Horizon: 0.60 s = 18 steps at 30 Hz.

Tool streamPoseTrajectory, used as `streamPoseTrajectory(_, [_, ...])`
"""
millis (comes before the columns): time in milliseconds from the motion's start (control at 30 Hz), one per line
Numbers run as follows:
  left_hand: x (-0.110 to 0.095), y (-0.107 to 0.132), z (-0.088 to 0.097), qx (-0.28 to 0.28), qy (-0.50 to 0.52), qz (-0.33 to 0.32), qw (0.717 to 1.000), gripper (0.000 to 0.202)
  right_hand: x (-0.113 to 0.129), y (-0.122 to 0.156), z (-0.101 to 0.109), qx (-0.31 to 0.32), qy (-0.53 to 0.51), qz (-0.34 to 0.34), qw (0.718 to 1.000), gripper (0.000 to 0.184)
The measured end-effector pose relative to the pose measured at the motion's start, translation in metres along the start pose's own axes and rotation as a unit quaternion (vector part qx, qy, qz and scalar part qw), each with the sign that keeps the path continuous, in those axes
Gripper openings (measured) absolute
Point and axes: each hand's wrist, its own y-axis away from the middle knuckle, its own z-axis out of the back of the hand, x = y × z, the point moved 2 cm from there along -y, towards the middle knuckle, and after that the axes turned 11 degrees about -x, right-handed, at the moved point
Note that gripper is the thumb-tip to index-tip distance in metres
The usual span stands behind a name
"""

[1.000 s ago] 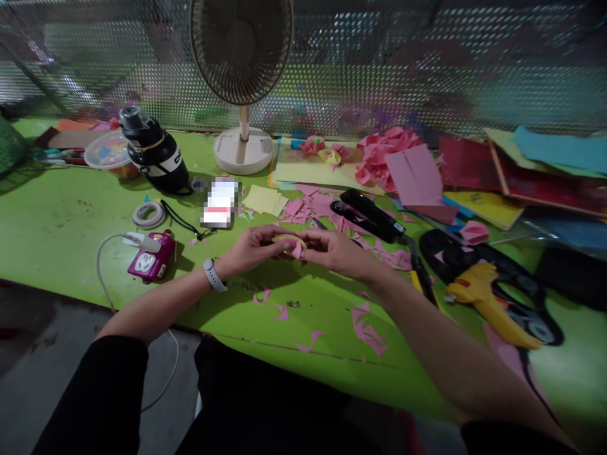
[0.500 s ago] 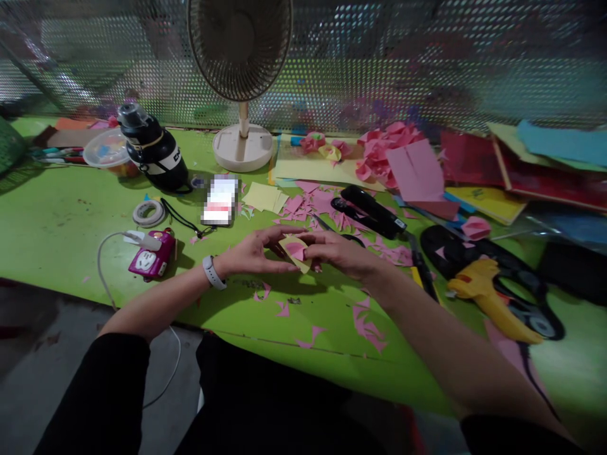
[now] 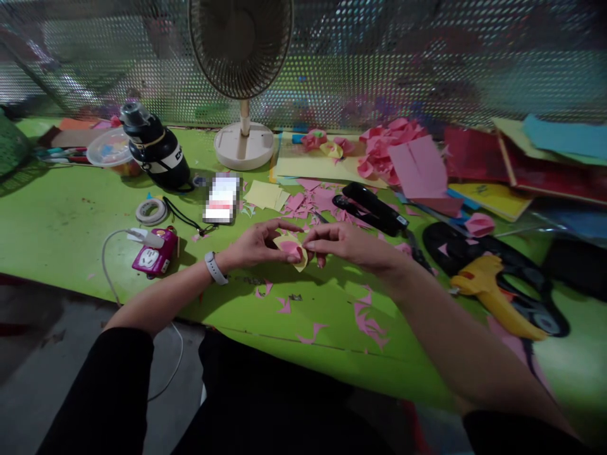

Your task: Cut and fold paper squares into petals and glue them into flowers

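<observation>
My left hand (image 3: 258,245) and my right hand (image 3: 348,246) meet over the green table (image 3: 61,221), both pinching a small folded paper piece (image 3: 291,248) that is yellow outside and pink inside. The left fingers grip its left edge, with a white watch on that wrist. The right fingertips hold its right edge. Pink paper scraps (image 3: 367,319) lie on the table just below the hands.
A black stapler (image 3: 372,208), a yellow glue gun (image 3: 497,297), a phone (image 3: 220,199), a tape roll (image 3: 150,212), a pink charger (image 3: 154,256) and a black bottle (image 3: 156,148) surround the hands. A fan (image 3: 241,63) stands behind; coloured paper sheets (image 3: 516,170) and pink paper flowers (image 3: 379,142) lie at the back right.
The paper piece was cupped between both hands, then turned to show its pink inside. Both hands have shifted slightly while keeping hold of it.
</observation>
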Motion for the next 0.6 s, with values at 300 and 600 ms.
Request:
streamPoseTrajectory(300, [-0.001,-0.002,0.003,0.031,0.03,0.011,0.999,0.064,0.002,0.002,-0.009,-0.015,0.002,0.025,1.0,0.021])
streamPoseTrajectory(600, [0.014,-0.001,-0.004,-0.086,0.096,-0.021,0.991,0.064,-0.004,0.0,-0.027,-0.257,-0.026,0.156,0.953,0.011])
